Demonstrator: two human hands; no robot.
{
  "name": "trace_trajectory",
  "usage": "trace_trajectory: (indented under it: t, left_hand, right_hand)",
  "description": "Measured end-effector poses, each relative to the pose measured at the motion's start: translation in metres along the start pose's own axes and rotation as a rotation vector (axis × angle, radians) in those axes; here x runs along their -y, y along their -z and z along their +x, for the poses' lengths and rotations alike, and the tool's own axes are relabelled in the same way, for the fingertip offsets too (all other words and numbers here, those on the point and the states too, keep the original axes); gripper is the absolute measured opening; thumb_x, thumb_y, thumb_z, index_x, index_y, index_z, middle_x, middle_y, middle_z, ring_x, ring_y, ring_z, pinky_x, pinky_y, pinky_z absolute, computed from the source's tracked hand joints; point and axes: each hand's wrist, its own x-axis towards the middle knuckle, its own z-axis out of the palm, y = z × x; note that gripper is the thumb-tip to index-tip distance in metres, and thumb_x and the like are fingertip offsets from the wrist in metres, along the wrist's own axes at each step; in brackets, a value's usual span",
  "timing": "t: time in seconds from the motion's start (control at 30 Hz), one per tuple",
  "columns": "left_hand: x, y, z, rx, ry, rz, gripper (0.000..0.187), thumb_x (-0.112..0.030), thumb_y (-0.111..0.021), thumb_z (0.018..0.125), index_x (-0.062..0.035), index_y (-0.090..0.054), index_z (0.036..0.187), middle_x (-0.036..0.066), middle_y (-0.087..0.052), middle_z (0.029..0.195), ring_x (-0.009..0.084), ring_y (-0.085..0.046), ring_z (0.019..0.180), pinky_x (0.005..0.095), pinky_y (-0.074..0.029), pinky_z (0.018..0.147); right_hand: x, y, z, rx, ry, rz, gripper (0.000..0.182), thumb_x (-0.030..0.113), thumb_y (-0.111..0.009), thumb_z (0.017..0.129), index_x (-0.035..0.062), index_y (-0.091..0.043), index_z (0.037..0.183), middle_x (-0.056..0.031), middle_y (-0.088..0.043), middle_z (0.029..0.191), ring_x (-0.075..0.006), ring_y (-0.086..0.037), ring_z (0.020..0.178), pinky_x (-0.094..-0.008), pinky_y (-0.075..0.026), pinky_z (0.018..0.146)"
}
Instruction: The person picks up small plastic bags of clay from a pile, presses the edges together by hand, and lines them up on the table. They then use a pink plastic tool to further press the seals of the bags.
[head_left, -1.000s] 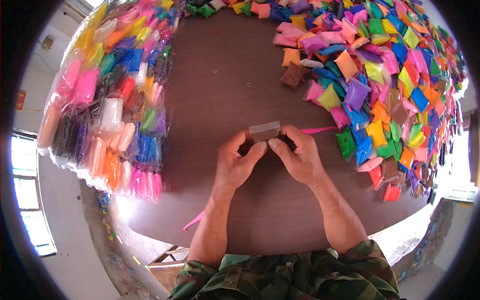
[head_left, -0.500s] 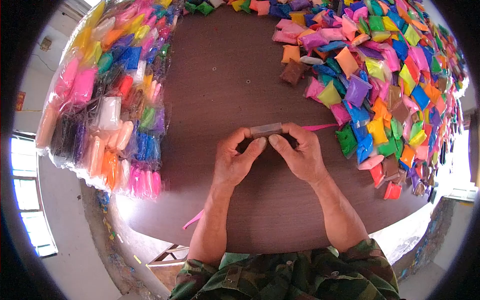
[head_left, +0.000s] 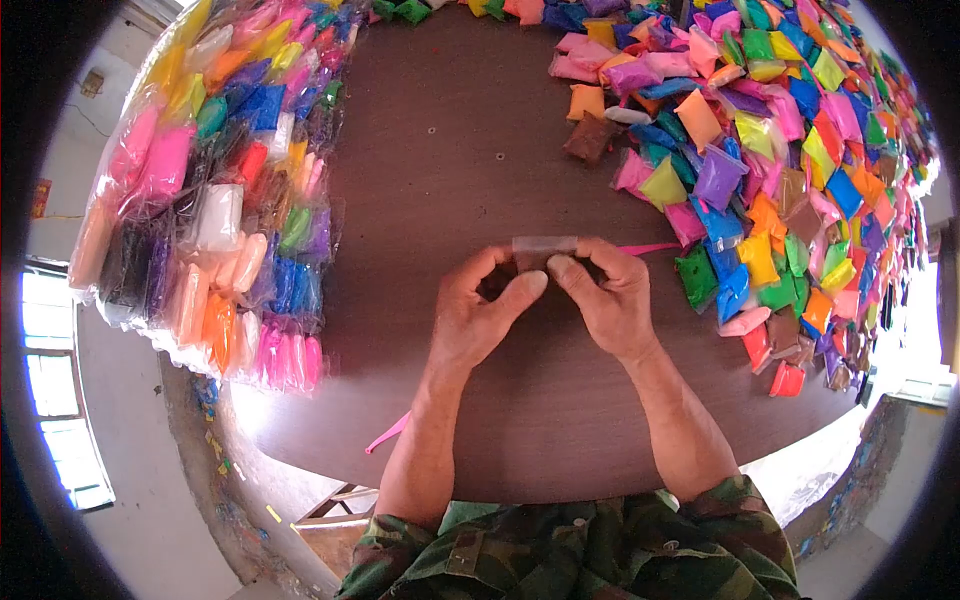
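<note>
- Tabletop point(head_left: 430, 90), dark brown, running from the top of the frame to the lower centre.
- Heap of small packets point(head_left: 720, 178), many colours, upper right to middle right, on the tabletop.
- Pile of longer packets point(head_left: 220, 218), clear-wrapped, mixed colours, upper left to middle left.
- Camouflage garment point(head_left: 570, 550), green and brown, bottom centre.
- Left hand point(head_left: 475, 312), bare, centre; grip closed on the left part of a brown packet, thumb in front.
- Right hand point(head_left: 610, 300), bare, just right of centre; grip closed on the same packet's right part, thumb bent.
- Brown packet point(head_left: 541, 252), clear film along its upper edge, centre, held between both hands.
- Pink strip point(head_left: 650, 248), thin, right of the right hand.
- Pink piece point(head_left: 388, 434), slim, lower left, beside the left forearm.
</note>
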Motion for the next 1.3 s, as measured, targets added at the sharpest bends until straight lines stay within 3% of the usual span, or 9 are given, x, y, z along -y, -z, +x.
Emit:
trace_trajectory:
  t: [0.17, 0.27, 0.37, 0.77, 0.87, 0.97, 1.07, 1.17, 1.3]
  left_hand:
    - [0.002, 0.003, -0.001, 0.063, 0.018, 0.088, 0.022, -0.023, -0.075, 0.098, -0.0011, -0.072, 0.101, -0.001, -0.069, 0.082, 0.0058, -0.06, 0.074, 0.0245, -0.048, 0.066]
    - [0.004, 0.003, 0.0, 0.011, 0.054, -0.042, 0.022, -0.023, -0.076, 0.098, -0.0013, -0.072, 0.101, 0.0, -0.07, 0.084, 0.0063, -0.061, 0.075, 0.0248, -0.049, 0.066]
    - [0.006, 0.007, 0.0, -0.02, 0.004, 0.039, 0.02, -0.02, -0.074, 0.099, -0.0008, -0.071, 0.101, 0.0, -0.071, 0.085, 0.0068, -0.062, 0.077, 0.025, -0.05, 0.068]
    - [0.001, 0.004, 0.001, 0.009, 0.118, 0.089, 0.029, -0.019, -0.075, 0.098, -0.0006, -0.069, 0.12, 0.002, -0.071, 0.089, 0.007, -0.061, 0.075, 0.0267, -0.051, 0.066]
    - [-0.002, 0.013, 0.002, -0.053, 0.163, 0.104, 0.029, -0.018, -0.074, 0.098, -0.0004, -0.069, 0.12, 0.002, -0.071, 0.088, 0.0075, -0.061, 0.073, 0.0266, -0.051, 0.065]
    - [-0.009, 0.019, 0.003, -0.062, 0.176, 0.107, 0.03, -0.02, -0.074, 0.099, 0.0005, -0.069, 0.12, 0.002, -0.071, 0.087, 0.0079, -0.061, 0.073, 0.0269, -0.051, 0.063]
    - [-0.004, 0.009, 0.0, -0.042, 0.103, 0.075, 0.031, -0.023, -0.074, 0.099, 0.0006, -0.068, 0.119, 0.001, -0.07, 0.085, 0.0074, -0.06, 0.072, 0.0267, -0.049, 0.061]
    - [-0.001, 0.007, 0.002, -0.03, -0.013, 0.091, 0.029, -0.023, -0.073, 0.1, 0.0004, -0.069, 0.115, 0.001, -0.068, 0.084, 0.0067, -0.059, 0.071, 0.0259, -0.048, 0.06]
    - [0.001, 0.009, 0.001, -0.024, 0.054, 0.106, 0.024, -0.022, -0.074, 0.1, -0.0009, -0.069, 0.109, 0.0, -0.068, 0.083, 0.0064, -0.059, 0.071, 0.0247, -0.048, 0.06]
  right_hand:
    - [-0.008, -0.002, 0.002, -0.025, -0.032, 0.076, 0.019, 0.019, -0.072, 0.1, 0.0016, -0.072, 0.108, 0.0, -0.069, 0.087, -0.0065, -0.058, 0.081, -0.0264, -0.048, 0.07]
    - [0.008, 0.0, 0.003, 0.035, 0.038, -0.133, 0.021, 0.018, -0.072, 0.1, 0.0014, -0.071, 0.112, -0.0032, -0.07, 0.092, -0.0085, -0.061, 0.084, -0.0274, -0.05, 0.071]
    - [0.0, 0.002, 0.002, 0.099, 0.021, -0.139, 0.022, 0.015, -0.073, 0.098, -0.0001, -0.07, 0.114, -0.0059, -0.071, 0.095, -0.0108, -0.063, 0.086, -0.0286, -0.052, 0.072]
    - [0.006, -0.001, 0.002, 0.022, -0.15, -0.196, 0.023, 0.014, -0.076, 0.095, -0.0012, -0.072, 0.112, -0.0084, -0.075, 0.095, -0.0103, -0.067, 0.084, -0.0304, -0.054, 0.072]
    - [0.002, -0.008, 0.001, -0.044, -0.027, -0.26, 0.026, 0.016, -0.077, 0.094, -0.0002, -0.072, 0.114, -0.0105, -0.076, 0.095, -0.0136, -0.071, 0.084, -0.0323, -0.056, 0.072]
    - [0.013, -0.007, 0.002, 0.038, -0.077, -0.158, 0.026, 0.015, -0.077, 0.093, -0.0003, -0.071, 0.114, -0.0134, -0.075, 0.094, -0.0184, -0.073, 0.086, -0.0349, -0.057, 0.072]
    - [0.002, -0.007, 0.001, 0.067, 0.052, -0.258, 0.024, 0.013, -0.076, 0.093, -0.0008, -0.07, 0.112, -0.0158, -0.073, 0.092, -0.0204, -0.073, 0.083, -0.0358, -0.056, 0.071]
    - [-0.001, -0.003, 0.001, 0.075, -0.031, -0.185, 0.023, 0.012, -0.076, 0.092, -0.0016, -0.069, 0.109, -0.017, -0.072, 0.091, -0.0198, -0.071, 0.082, -0.0363, -0.055, 0.07]
    - [-0.002, -0.001, 0.002, 0.104, -0.003, -0.222, 0.021, 0.011, -0.076, 0.092, -0.0017, -0.069, 0.107, -0.0158, -0.072, 0.087, -0.0187, -0.07, 0.077, -0.0359, -0.054, 0.067]
